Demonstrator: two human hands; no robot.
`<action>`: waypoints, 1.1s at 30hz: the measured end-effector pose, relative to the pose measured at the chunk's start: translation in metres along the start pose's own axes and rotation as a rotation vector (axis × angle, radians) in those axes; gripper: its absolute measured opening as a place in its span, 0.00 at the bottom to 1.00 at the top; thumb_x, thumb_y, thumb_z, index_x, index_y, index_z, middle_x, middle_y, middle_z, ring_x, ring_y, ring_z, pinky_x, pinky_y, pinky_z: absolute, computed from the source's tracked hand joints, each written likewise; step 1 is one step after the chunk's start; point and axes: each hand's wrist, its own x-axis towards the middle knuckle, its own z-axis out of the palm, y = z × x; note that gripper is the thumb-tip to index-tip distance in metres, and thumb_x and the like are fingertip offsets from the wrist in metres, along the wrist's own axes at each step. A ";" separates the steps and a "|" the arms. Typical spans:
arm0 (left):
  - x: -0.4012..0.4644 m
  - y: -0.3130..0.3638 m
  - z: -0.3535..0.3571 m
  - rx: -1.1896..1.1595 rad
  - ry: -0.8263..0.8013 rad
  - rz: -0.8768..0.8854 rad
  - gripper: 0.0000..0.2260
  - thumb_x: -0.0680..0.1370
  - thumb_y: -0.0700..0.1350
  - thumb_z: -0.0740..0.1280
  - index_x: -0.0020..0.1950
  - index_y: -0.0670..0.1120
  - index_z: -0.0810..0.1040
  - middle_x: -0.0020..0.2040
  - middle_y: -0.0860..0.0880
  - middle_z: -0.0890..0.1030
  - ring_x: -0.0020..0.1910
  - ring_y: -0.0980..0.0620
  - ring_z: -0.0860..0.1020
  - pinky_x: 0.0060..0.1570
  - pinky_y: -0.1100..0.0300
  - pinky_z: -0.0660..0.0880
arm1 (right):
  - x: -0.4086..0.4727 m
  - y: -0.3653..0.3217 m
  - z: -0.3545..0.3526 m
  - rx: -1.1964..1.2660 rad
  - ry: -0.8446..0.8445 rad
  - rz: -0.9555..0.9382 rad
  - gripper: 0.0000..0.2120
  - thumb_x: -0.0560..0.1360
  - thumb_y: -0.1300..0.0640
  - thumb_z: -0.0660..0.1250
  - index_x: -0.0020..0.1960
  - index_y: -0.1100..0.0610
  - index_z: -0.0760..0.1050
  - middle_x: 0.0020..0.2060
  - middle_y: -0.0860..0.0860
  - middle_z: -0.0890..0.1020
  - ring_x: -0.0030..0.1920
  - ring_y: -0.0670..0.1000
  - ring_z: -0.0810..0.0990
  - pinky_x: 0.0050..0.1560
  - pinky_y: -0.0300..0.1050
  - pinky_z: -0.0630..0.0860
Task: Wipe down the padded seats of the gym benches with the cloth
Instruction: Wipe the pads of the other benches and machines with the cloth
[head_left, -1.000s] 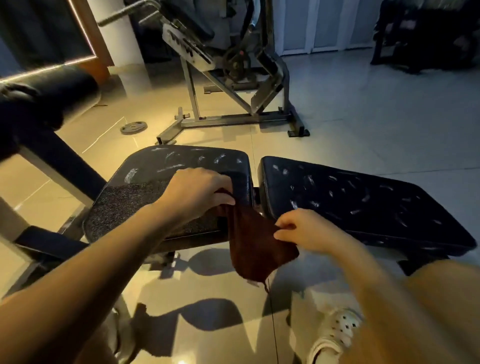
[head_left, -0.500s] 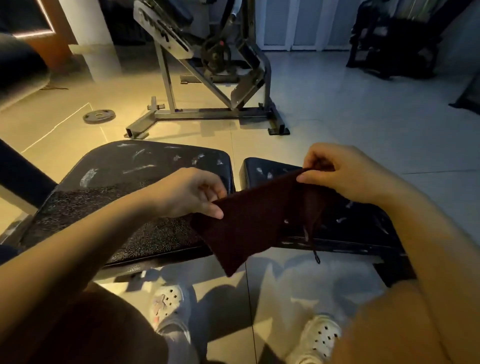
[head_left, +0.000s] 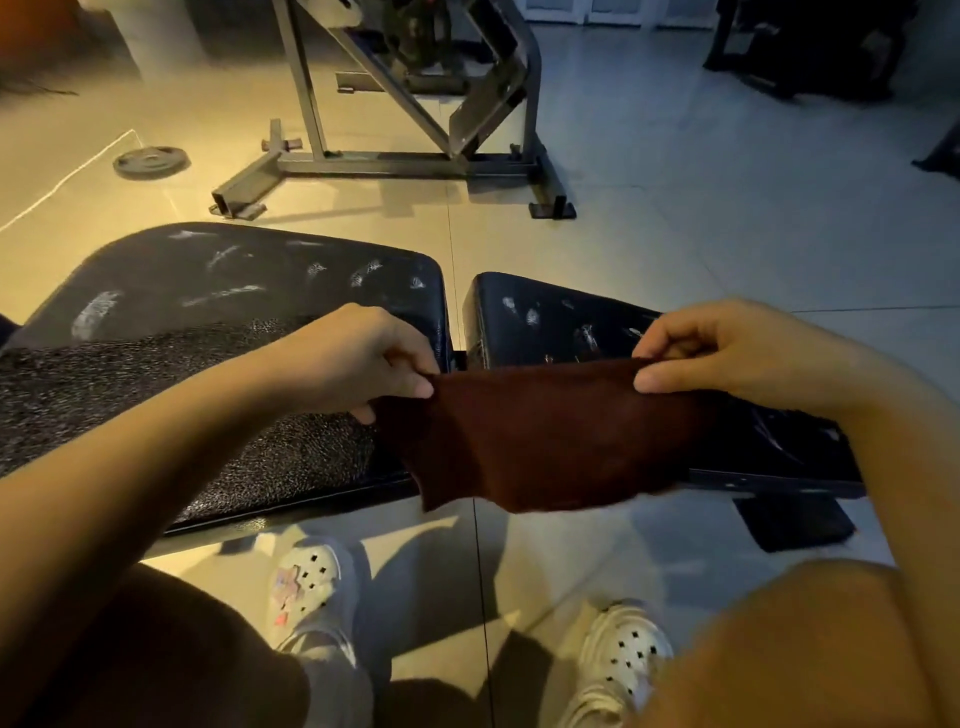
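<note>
Left hand (head_left: 358, 358) and right hand (head_left: 727, 353) are each pinching a top corner of the dark red cloth (head_left: 545, 436), fingers clamped on it. It is hanging spread before the gap between the worn seat pad (head_left: 218, 291) and back pad (head_left: 550, 322), above the tiled floor (head_left: 675, 218).

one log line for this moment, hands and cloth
left hand: pinches cloth corner | right hand: pinches other corner | cloth: spread above bench pads | wiping: not begun
</note>
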 end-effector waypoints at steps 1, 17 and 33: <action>0.001 -0.001 0.000 0.003 -0.016 0.003 0.05 0.76 0.42 0.70 0.45 0.53 0.81 0.37 0.56 0.80 0.35 0.57 0.80 0.31 0.65 0.77 | -0.003 0.006 -0.002 0.005 -0.060 0.016 0.11 0.67 0.48 0.71 0.47 0.50 0.82 0.41 0.53 0.85 0.43 0.52 0.84 0.49 0.53 0.81; -0.002 0.033 0.025 0.089 0.047 0.107 0.04 0.75 0.48 0.73 0.45 0.52 0.79 0.39 0.57 0.80 0.40 0.57 0.79 0.39 0.64 0.72 | -0.087 -0.021 0.016 0.339 0.192 0.026 0.08 0.72 0.62 0.70 0.50 0.54 0.81 0.32 0.51 0.80 0.34 0.48 0.80 0.34 0.40 0.78; -0.012 0.076 0.087 -0.179 0.197 0.318 0.11 0.71 0.46 0.75 0.50 0.51 0.78 0.42 0.57 0.80 0.42 0.61 0.79 0.43 0.58 0.79 | -0.085 -0.035 0.041 0.371 0.327 0.007 0.11 0.72 0.67 0.71 0.48 0.53 0.81 0.38 0.51 0.85 0.42 0.48 0.85 0.46 0.39 0.82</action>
